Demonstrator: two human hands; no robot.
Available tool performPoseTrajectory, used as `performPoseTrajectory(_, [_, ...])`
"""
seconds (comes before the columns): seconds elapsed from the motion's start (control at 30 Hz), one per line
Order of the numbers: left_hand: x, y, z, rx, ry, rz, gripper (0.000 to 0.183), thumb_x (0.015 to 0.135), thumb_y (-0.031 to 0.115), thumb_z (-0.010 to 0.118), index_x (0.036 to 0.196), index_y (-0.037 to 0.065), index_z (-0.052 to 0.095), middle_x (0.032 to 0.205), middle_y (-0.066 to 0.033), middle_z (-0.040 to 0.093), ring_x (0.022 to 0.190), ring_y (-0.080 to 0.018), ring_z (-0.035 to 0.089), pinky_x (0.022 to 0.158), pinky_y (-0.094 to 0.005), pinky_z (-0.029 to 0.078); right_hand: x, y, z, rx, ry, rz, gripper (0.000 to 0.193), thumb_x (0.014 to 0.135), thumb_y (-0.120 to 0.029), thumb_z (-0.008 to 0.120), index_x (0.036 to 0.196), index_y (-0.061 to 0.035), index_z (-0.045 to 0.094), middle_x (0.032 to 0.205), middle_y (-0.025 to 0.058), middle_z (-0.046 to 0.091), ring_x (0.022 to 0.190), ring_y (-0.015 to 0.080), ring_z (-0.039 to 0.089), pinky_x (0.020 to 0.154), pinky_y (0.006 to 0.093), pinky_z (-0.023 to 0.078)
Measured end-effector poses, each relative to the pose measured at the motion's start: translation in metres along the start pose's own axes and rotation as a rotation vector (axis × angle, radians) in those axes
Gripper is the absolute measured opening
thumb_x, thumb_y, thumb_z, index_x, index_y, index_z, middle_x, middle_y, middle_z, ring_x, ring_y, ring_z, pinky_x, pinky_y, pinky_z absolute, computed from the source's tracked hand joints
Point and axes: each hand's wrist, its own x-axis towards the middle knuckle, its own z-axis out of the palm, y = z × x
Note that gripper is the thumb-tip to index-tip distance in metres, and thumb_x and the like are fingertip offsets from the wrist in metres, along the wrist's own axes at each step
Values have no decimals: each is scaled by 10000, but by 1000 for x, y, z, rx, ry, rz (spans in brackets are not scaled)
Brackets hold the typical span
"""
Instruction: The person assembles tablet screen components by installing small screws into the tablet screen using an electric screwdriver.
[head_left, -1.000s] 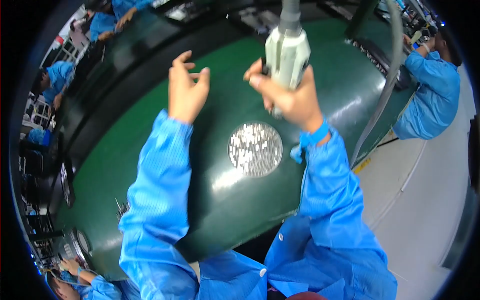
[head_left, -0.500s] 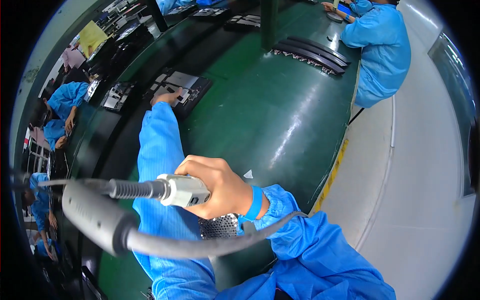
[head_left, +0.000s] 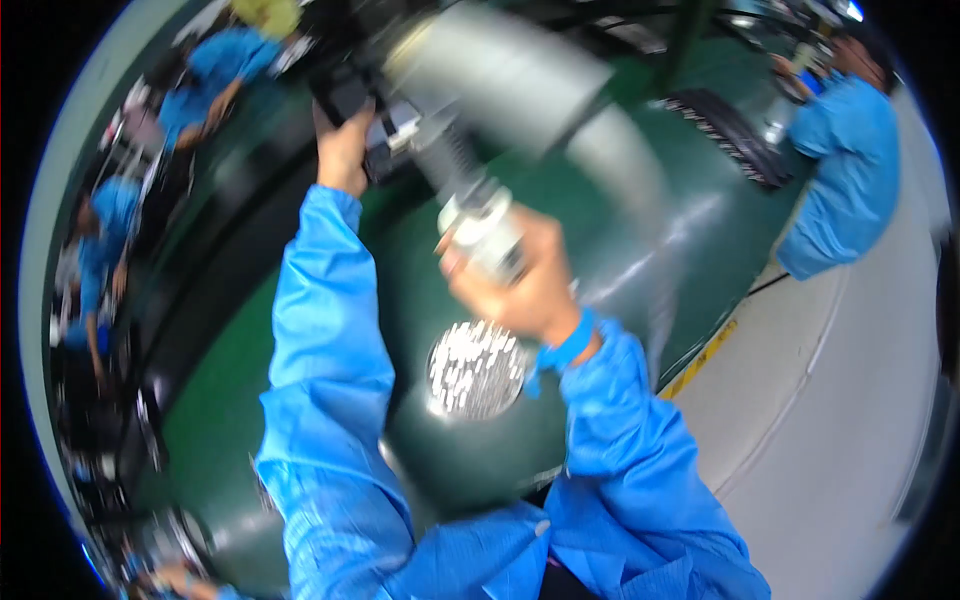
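My right hand, with a blue band at its wrist, is closed round the pale grey body of a corded electric screwdriver. A ribbed dark sleeve joins its upper end, and a thick grey cable with a blurred cylinder loops close to the camera. The screwdriver's tip is hidden below my hand. Farther left, my left hand grips the near edge of a dark flat electronic unit, its fingers partly hidden. Nearer me, a round dish covered with small shiny pieces lies on the green table.
Dark curved strips lie at the far right of the green table. Beyond them a person in blue sits at the table's edge. Other people in blue work along the left. Yellow-black tape marks the right edge.
The view has swung and blurred. My right hand has moved forward with the screwdriver, uncovering the round dish. My left hand stays at the dark unit, and the cable cylinder has swung up and away.
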Motion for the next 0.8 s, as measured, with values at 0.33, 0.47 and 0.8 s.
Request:
performPoseTrajectory(0.33, [-360, 188, -91, 422, 410, -170, 929, 845, -41, 736, 1600, 105, 215, 1443, -149, 523, 1219, -235, 596, 1041, -354, 492, 1, -33, 37, 154, -171, 88, 123, 894, -28, 645, 984, 41, 693, 952, 142, 746, 518, 83, 556, 473, 246, 449])
performPoseTrajectory(0.47, [-449, 167, -69, 341, 430, -233, 952, 809, -70, 748, 1589, 44, 214, 1506, -179, 436, 1308, -236, 510, 1052, -354, 480, -5, -37, 45, 181, -187, 123, 110, 881, -76, 698, 932, 11, 741, 638, 34, 635, 488, 93, 551, 460, 246, 400])
performPoseTrajectory(0.8, [-492, 138, -53, 1022, 374, -127, 973, 805, 236, 832, 1551, -29, 267, 1303, -217, 510, 1198, -373, 444, 1056, -442, 375, -17, -44, 46, 157, -257, 100, 208, 933, -61, 612, 1070, 82, 675, 897, 133, 708, 544, 98, 528, 494, 254, 412])
